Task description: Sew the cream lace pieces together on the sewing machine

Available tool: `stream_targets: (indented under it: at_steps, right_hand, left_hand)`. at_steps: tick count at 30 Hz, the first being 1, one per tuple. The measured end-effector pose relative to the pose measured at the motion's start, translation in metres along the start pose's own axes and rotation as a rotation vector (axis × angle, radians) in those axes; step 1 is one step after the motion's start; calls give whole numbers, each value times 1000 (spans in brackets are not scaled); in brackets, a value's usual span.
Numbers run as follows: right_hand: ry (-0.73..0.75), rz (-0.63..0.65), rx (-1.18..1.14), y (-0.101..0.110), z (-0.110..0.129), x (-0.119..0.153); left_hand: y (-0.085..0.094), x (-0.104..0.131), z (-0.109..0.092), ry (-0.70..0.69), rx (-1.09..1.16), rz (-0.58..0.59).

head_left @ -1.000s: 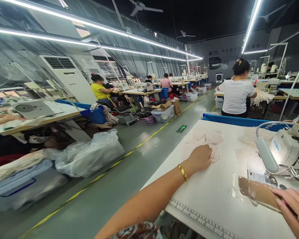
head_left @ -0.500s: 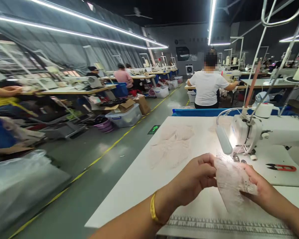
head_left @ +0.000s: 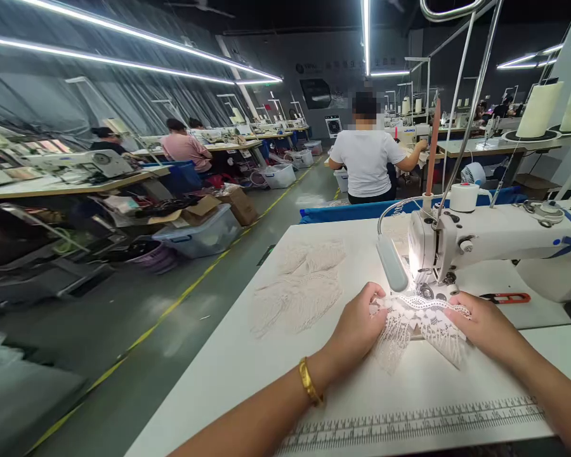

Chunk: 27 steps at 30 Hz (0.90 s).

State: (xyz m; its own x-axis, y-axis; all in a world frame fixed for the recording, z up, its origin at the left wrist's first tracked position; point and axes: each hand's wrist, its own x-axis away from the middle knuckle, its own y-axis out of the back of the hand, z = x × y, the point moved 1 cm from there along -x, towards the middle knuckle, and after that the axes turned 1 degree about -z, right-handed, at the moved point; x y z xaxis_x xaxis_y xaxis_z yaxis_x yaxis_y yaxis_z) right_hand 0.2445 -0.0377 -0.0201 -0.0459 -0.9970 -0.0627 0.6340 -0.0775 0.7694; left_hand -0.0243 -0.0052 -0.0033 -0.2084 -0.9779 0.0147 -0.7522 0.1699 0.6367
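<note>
A piece of white lace fabric (head_left: 421, 317) is stretched between my two hands, just in front of the sewing machine's lit needle area. My left hand (head_left: 361, 320) pinches its left end between thumb and fingers; a gold bangle circles that wrist. On the other end, my right hand (head_left: 480, 320) grips the lace with the thumb on top. The white sewing machine (head_left: 495, 235) stands right behind the lace, its presser foot close to the upper edge. Whether the lace lies under the foot I cannot tell. A grey lamp (head_left: 393, 263) shines on this spot.
Pale lace pieces (head_left: 299, 285) lie flat on the white table (head_left: 219, 381) at left. Red-handled thread snips (head_left: 509, 298) rest behind my right hand. A ruler strip (head_left: 409, 422) runs along the front edge. A person in a white shirt (head_left: 368, 162) sits ahead.
My hands have spread apart and laid the lace out flat near the needle, where before they held it bunched up and raised. The view has swung to the right.
</note>
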Motion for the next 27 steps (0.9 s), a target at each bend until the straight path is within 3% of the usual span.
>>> stream_targets:
  at_steps: [6, 9, 11, 15, 17, 20, 22, 24, 27]
  right_hand:
    - [-44, -15, 52, 0, 6, -4]
    - [-24, -46, -4, -1, 6, -6]
    - [-21, -67, -86, -2, 3, -7]
    - [-42, -101, -193, -3, 1, -4]
    - [-12, -57, -267, -4, 5, 1]
    - [113, 203, -564, -6, 14, 11]
    - [187, 343, -702, -5, 18, 15]
    - [218, 323, -651, -2, 18, 16]
    - [263, 229, -393, 7, 13, 13]
  left_hand:
    - [-8, 5, -8, -485, -663, -55]
    - [-21, 14, -13, -738, -684, 76]
    - [-27, 20, -20, -771, -600, 186]
    - [-24, 16, -38, -667, -374, 285]
    - [-18, 4, -46, -482, -199, 343]
    - [-11, -13, -47, -95, 126, 480]
    - [-9, -20, -44, 47, 240, 513]
    - [-9, -22, -38, 69, 277, 507]
    - [-10, -20, -30, 48, 307, 473]
